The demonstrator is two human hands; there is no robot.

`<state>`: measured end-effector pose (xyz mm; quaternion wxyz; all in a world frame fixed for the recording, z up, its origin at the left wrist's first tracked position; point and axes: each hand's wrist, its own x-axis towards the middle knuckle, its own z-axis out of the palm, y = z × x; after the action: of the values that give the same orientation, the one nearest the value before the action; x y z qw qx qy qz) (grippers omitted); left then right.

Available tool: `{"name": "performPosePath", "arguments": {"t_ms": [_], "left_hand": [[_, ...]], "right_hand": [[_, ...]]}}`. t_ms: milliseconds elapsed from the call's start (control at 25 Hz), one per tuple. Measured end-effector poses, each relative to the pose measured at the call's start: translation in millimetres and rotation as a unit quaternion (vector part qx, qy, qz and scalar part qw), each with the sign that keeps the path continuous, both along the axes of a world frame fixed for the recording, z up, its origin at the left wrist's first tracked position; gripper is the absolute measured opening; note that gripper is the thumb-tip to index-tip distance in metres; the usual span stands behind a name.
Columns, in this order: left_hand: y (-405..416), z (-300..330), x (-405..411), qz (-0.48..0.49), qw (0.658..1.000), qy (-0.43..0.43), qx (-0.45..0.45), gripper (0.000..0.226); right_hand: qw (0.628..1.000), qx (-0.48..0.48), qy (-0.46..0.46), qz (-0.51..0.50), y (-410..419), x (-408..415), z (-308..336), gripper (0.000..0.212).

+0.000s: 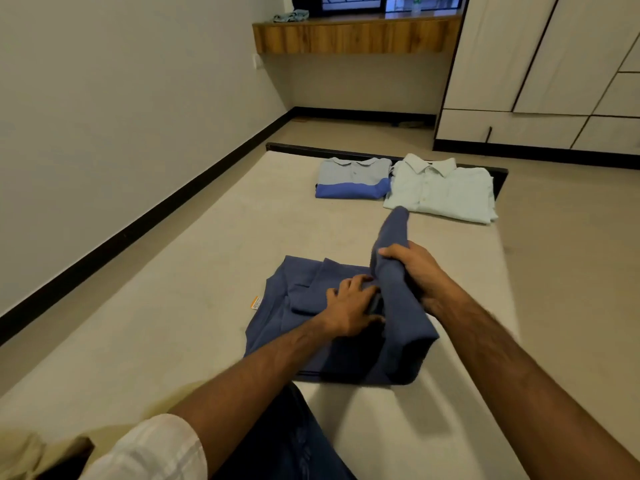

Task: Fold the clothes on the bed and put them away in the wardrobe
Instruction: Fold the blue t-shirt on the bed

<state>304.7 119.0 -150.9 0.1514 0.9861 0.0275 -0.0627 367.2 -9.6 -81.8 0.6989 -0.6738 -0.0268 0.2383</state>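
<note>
A dark blue shirt (pixel 298 323) lies partly folded on the bed (pixel 194 289) in front of me, an orange tag showing at its left edge. My left hand (pixel 349 306) presses flat on the middle of it. My right hand (pixel 415 268) grips the shirt's right side, which is lifted off the bed and stands up over the rest. Farther away near the bed's end lie two folded shirts side by side: a grey and blue polo (pixel 353 178) on the left and a pale green button shirt (pixel 443 192) on the right.
The white wardrobe (pixel 554 64) stands at the far right with its doors closed. A wooden ledge (pixel 353 38) under the window holds a crumpled cloth (pixel 291 16). A wall runs along the left of the bed, and floor lies to its right.
</note>
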Motion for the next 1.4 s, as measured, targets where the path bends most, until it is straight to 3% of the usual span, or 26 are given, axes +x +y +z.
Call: {"name": "performPosePath", "arguments": {"t_ms": [40,80,120,200,240,280,320,400,440,520,600,640,680,760,840,920,960,1040,1080,1160,1240,1280,1400], "left_hand": [[23.0,4.1,-8.2,0.026,0.999,-0.007,-0.028,0.045],[46.5,7.5,-15.9,0.067,0.99,-0.008,-0.124,0.036],[70.8,13.1,-26.2,0.117,0.956,0.009,-0.269,0.03],[119.5,16.6,-47.8,0.243,0.827,0.029,-0.507,0.031],[137.8,16.5,-59.1,0.286,0.778,0.037,-0.558,0.038],[150.7,16.4,-70.0,0.304,0.763,0.055,-0.568,0.046],[156.1,13.6,-78.6,0.3,0.783,0.075,-0.54,0.051],[153.4,1.8,-87.1,0.267,0.851,0.09,-0.442,0.044],[152.0,-6.5,-86.0,0.258,0.874,0.076,-0.405,0.034],[150.8,-21.7,-75.2,0.261,0.893,0.031,-0.366,0.026],[154.0,-30.3,-64.4,0.277,0.892,0.003,-0.357,0.029],[157.3,-35.7,-60.8,0.289,0.886,-0.006,-0.361,0.033],[159.6,-39.2,-59.2,0.293,0.885,-0.001,-0.361,0.036],[164.8,-38.8,-60.7,0.267,0.907,0.041,-0.323,0.042],[169.6,-27.8,-59.1,0.213,0.955,0.085,-0.186,0.054],[166.8,-4.4,-49.0,0.151,0.986,0.066,0.032,0.069],[160.2,10.0,-39.3,0.097,0.989,0.013,0.113,0.076],[135.8,39.9,-10.4,-0.093,0.973,-0.103,0.183,0.084],[119.9,56.5,5.4,-0.204,0.947,-0.117,0.218,0.089],[84.8,87.3,36.6,-0.353,0.879,-0.067,0.313,0.099],[59.6,109.6,58.4,-0.385,0.838,-0.02,0.386,0.092],[54.2,119.5,66.5,-0.376,0.835,-0.018,0.401,0.082],[67.1,148.6,77.8,-0.299,0.895,-0.026,0.33,0.04]], "right_hand": [[0.998,-0.039,-0.021,0.04,27.9,1.1,-7.2,0.021],[0.993,-0.075,-0.036,0.083,55.3,-1.2,-14.5,0.015],[0.987,-0.112,-0.05,0.105,84.1,-4.4,-25.5,0.011],[0.979,-0.153,-0.05,0.122,129.3,-22.4,-44.8,0.02],[0.975,-0.167,-0.022,0.147,142.8,-35.3,-51.0,0.036],[0.968,-0.169,0.014,0.184,152.4,-47.4,-55.3,0.051],[0.959,-0.159,0.044,0.228,153.5,-59.0,-55.8,0.057],[0.957,-0.137,0.021,0.253,144.3,-62.6,-63.5,0.048],[0.966,-0.127,-0.022,0.225,132.0,-59.5,-62.8,0.041],[0.957,-0.205,-0.171,0.112,95.6,-45.8,-68.2,0.034],[0.896,-0.341,-0.284,0.006,48.9,-30.9,-79.1,0.042],[0.883,-0.385,-0.267,-0.005,30.4,-25.7,-83.7,0.052],[0.901,-0.388,-0.194,0.014,17.1,-22.2,-87.4,0.061],[0.954,-0.287,-0.008,0.082,13.6,-27.7,-91.8,0.064],[0.976,-0.19,0.065,0.084,21.3,-34.9,-93.7,0.057],[0.99,-0.102,0.084,0.051,29.7,-38.9,-99.7,0.059],[0.993,-0.062,0.094,0.036,34.5,-40.8,-103.8,0.061],[0.995,-0.019,0.093,0.009,43.1,-45.9,-102.6,0.059],[0.997,-0.03,0.076,0.001,46.9,-45.4,-96.9,0.057],[0.997,-0.074,0.018,0.016,48.6,-37.2,-77.1,0.064],[0.991,-0.112,-0.041,0.061,43.1,-21.5,-44.7,0.069],[0.983,-0.138,-0.078,0.096,37.4,-10.8,-26.7,0.07],[0.923,-0.264,-0.179,0.217,15.0,24.8,31.1,0.056]]}}
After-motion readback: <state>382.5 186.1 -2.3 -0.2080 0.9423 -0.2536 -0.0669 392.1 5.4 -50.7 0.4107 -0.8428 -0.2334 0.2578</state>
